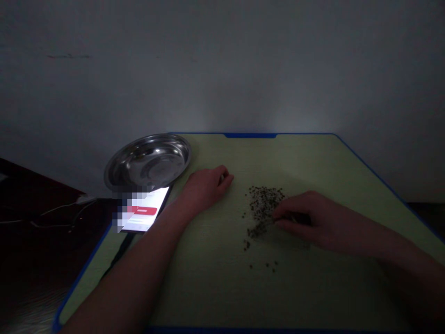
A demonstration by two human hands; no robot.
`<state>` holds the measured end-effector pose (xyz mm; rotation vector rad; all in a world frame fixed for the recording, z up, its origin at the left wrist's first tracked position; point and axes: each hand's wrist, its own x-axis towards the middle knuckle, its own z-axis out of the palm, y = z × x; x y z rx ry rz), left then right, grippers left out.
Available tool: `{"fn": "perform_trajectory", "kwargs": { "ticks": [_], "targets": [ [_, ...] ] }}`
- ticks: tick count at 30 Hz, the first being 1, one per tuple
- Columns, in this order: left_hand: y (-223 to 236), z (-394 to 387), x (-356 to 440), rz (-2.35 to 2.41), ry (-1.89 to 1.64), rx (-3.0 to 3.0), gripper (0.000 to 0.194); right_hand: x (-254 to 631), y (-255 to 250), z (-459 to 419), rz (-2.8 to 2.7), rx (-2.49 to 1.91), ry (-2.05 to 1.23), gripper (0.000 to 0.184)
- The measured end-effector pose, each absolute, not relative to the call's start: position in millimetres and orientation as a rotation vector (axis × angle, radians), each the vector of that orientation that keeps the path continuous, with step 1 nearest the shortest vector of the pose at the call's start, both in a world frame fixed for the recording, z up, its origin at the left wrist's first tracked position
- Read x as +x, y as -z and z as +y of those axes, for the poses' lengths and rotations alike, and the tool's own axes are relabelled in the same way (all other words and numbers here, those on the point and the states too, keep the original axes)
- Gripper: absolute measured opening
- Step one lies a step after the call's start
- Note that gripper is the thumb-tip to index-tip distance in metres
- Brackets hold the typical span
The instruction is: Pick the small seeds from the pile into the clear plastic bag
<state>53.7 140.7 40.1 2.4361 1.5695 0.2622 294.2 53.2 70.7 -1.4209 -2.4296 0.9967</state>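
Observation:
Small dark grains, like peppercorns (266, 199), lie in a loose pile on the pale green table (215, 260), with a few strays nearer me. At the right edge of the pile, my right hand (306, 217) has thumb and fingertips pressed together, touching the grains. Anything pinched there is too small to make out. My left hand (208, 185) rests curled on the table to the left of the pile. Its fingers are closed, and whatever may be inside them is hidden.
A shiny metal basin (149, 162) stands at the table's back left corner. In front of it lies a lit phone or tablet (149, 215), partly behind my left forearm. White cables (57, 211) hang beyond the left edge. A grey wall (250, 69) rises behind the table.

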Motion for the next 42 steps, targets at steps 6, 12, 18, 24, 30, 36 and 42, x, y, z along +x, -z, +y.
{"fn": "perform_trajectory", "kwargs": {
  "ticks": [6,12,18,24,30,36,42],
  "targets": [
    [-40.1,140.5,53.9,1.575,-0.258,2.425,0.034,283.0,-69.4,49.2,-2.396,-1.381,-0.988,0.018],
    [-39.9,140.8,53.9,1.561,-0.252,2.429,0.037,274.5,-67.3,48.3,-2.394,-1.321,-0.894,0.020],
    [-40.1,141.2,54.4,1.569,-0.246,2.440,0.037,273.6,-63.4,48.5,-2.441,-1.282,-0.883,0.016],
    [-39.3,141.2,54.7,1.582,-0.239,2.445,0.037,274.8,-61.6,48.0,-2.447,-1.240,-0.919,0.017],
    [-39.7,141.0,55.0,1.583,-0.249,2.439,0.035,272.1,-61.1,43.3,-2.488,-1.217,-0.940,0.014],
    [-39.7,141.5,55.9,1.575,-0.255,2.428,0.033,276.6,-65.9,43.8,-2.461,-1.277,-0.960,0.016],
    [-35.0,143.7,55.6,1.594,-0.287,2.448,0.035,267.8,-60.6,42.0,-2.545,-1.242,-0.985,0.017]
  ]
}}
